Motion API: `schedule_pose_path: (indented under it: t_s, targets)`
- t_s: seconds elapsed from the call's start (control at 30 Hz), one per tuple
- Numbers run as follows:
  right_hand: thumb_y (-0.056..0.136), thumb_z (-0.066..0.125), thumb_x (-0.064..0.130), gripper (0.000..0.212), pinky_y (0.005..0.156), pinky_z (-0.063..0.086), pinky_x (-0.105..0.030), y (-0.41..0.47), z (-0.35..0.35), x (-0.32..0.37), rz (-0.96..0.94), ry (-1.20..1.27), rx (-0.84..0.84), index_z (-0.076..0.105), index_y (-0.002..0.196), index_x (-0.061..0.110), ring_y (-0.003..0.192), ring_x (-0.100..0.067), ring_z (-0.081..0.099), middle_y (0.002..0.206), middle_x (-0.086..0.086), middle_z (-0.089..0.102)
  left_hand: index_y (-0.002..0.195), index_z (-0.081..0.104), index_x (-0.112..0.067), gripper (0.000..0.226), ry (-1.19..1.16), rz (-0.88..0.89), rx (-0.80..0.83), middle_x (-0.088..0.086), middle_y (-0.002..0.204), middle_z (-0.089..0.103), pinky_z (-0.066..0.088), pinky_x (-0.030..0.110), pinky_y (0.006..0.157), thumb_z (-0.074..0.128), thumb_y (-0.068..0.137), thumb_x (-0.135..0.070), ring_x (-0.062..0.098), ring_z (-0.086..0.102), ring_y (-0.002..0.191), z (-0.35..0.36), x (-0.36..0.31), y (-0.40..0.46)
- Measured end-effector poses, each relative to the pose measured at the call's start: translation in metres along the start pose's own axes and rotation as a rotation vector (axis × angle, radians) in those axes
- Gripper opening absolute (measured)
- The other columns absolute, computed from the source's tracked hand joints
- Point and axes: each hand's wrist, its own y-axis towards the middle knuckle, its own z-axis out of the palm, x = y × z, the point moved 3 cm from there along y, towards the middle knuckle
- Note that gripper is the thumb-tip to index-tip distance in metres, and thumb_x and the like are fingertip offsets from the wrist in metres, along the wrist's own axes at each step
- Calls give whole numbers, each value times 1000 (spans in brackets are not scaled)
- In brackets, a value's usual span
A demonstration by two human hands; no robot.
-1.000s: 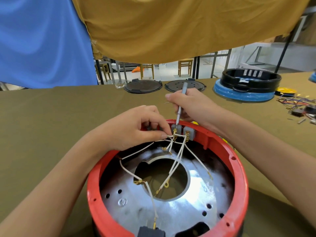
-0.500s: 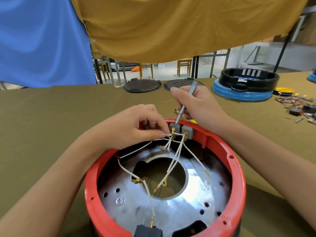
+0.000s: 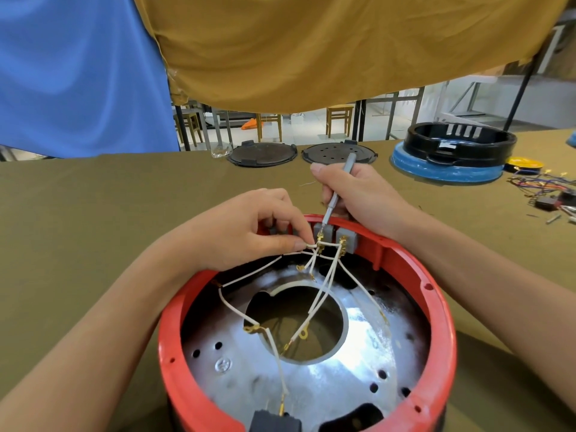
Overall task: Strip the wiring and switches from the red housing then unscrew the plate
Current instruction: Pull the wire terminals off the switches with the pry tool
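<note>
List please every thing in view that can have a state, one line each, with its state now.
red housing: open side up, wiring inside
white wires: attached to switches, several ring terminals loose
grey switches: seated in the housing wall
metal plate: in place inside the housing
screwdriver: tilted, tip at left switch
left hand: pinching wires
right hand: gripping screwdriver
black and blue housing: set aside

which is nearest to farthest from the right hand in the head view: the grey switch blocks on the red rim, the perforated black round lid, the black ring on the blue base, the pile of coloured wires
From the right hand:
1. Grey switch blocks, just below it on the far rim.
2. Perforated black round lid, directly behind it.
3. Black ring on the blue base, back right.
4. Pile of coloured wires, far right edge.
</note>
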Motion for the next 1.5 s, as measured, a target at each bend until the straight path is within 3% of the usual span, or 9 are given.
schedule_pose_path:
  t_s: [0.13, 0.43, 0.7, 0.9, 1.07, 1.2, 1.3, 1.4, 1.5]
  targets:
    - [103, 51, 31, 47, 46, 37, -18, -1, -1, 3, -88, 41, -24, 53, 59, 13, 44, -6, 39, 46, 9, 42, 94, 77, -34, 11, 8, 2, 1, -6, 86, 54, 44, 27, 83, 74, 88, -26, 12, 55, 85, 1, -1, 0]
    - [98, 51, 50, 48, 49, 35, -9, 1, 2, -5, 82, -141, 91, 54, 59, 22, 44, 1, 41, 45, 15, 41, 95, 77, -32, 11, 13, -6, 6, -6, 87, 55, 43, 26, 83, 74, 88, -24, 13, 55, 86, 1, -1, 0]
    - [103, 49, 33, 49, 45, 34, -16, -5, -3, 0, -17, 83, -46, 51, 59, 11, 41, -7, 33, 45, 5, 36, 94, 77, -31, 11, -3, 5, 1, -5, 86, 54, 45, 24, 82, 74, 88, -23, 14, 55, 84, 1, -2, 0]
    - [101, 51, 39, 48, 47, 35, -17, -6, -3, 1, -26, 74, 13, 53, 60, 14, 45, -10, 33, 49, 1, 36, 94, 77, -35, 10, -10, -8, 4, -3, 89, 55, 47, 31, 86, 75, 86, -29, 15, 56, 87, 0, -3, -2]
    - [84, 70, 45, 36, 46, 34, -22, -12, -22, 3, 10, 236, -3, 50, 68, 19, 49, -11, 38, 52, 4, 43, 93, 76, -37, 8, 26, -41, 7, -6, 90, 55, 48, 33, 87, 73, 87, -32, 11, 56, 86, -1, -4, -1]
    - [90, 62, 49, 42, 43, 37, -22, -20, -28, 9, 17, 145, 16, 54, 66, 15, 47, -13, 42, 53, -1, 51, 91, 72, -41, 7, 133, -111, 31, -6, 86, 53, 50, 35, 77, 72, 88, -35, 11, 53, 75, -9, -7, -8]
    - [97, 52, 49, 50, 44, 40, -24, -24, -21, 14, -23, 106, -46, 58, 67, 10, 47, -16, 45, 53, -5, 53, 88, 70, -43, 3, 246, -167, 48, -5, 78, 52, 42, 26, 67, 70, 87, -40, 3, 49, 67, -17, -9, -16]
    - [99, 54, 40, 48, 42, 39, -20, -27, -11, 17, -164, 58, -132, 59, 67, 5, 43, -10, 48, 50, -2, 53, 89, 68, -43, 17, 307, -202, 26, -7, 87, 53, 40, 24, 71, 65, 79, -56, -2, 50, 78, -18, -11, -20]
    - [99, 56, 36, 47, 45, 40, -15, -29, -5, 16, -265, 43, -158, 57, 67, 1, 44, -6, 53, 49, 6, 55, 98, 62, -44, 24, 301, -157, 0, -14, 102, 45, 40, 29, 90, 62, 77, -57, 4, 43, 102, -11, -14, -17]
